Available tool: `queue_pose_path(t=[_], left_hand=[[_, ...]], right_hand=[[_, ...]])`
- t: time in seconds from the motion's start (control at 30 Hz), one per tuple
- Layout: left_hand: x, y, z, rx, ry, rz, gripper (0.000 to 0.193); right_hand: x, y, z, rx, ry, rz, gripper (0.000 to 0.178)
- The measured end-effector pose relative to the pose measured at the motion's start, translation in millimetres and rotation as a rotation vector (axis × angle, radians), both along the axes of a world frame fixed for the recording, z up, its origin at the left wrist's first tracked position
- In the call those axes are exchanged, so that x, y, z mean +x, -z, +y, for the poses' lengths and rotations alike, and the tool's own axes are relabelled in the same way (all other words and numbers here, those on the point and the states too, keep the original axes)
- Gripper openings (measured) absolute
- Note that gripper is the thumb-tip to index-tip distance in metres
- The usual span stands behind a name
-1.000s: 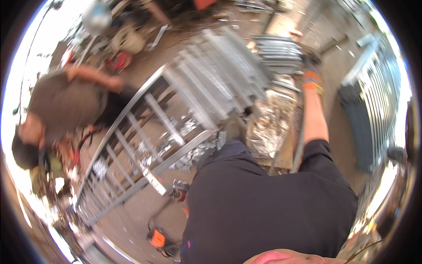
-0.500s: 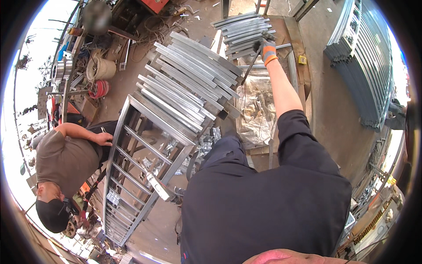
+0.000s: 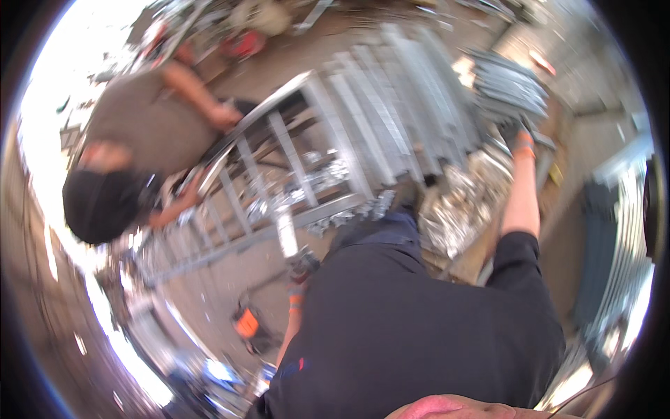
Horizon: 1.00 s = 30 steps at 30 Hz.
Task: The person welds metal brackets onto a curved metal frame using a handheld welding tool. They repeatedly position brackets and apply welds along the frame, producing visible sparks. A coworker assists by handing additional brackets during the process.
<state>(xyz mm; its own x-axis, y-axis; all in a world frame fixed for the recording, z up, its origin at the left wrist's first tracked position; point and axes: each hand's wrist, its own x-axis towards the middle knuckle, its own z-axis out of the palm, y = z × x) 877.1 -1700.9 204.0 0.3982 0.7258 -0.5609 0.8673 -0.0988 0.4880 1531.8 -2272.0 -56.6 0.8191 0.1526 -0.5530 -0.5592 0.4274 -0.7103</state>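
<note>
left hand at one bar, right hand beside one stack.

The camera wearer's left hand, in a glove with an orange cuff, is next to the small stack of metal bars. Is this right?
Not quite: it is the right hand, in a glove with an orange cuff, that is next to the small stack of metal bars, as the head view shows. The left hand is lower, at the end of a pale bar.
</note>
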Motion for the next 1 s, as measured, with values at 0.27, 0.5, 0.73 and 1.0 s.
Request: queue_pose_path(t=[0.27, 0.5, 0.73, 1.0], left_hand=[[-29.1, -1.2, -36.7, 0.118, -0.077, -0.088, 0.069], [-87.4, 12.0, -30.7, 0.053, -0.062, -0.151, 0.061], [-207.6, 5.1, 4.2, 0.056, -0.208, -0.51, 0.055], [-331.5, -13.6, 71.7, 0.262, -0.628, -0.973, 0.044]], right_hand=[[-68.1, 8.9, -16.0, -0.114, -0.226, 0.261, 0.049], [-195.7, -60.5, 24.4, -1.31, -0.974, 0.193, 0.043], [-408.3, -258.2, 327.9, -1.055, -2.049, -0.151, 0.044], [-725.8, -414.8, 600.6, -0.166, -1.744, -1.513, 0.097]])
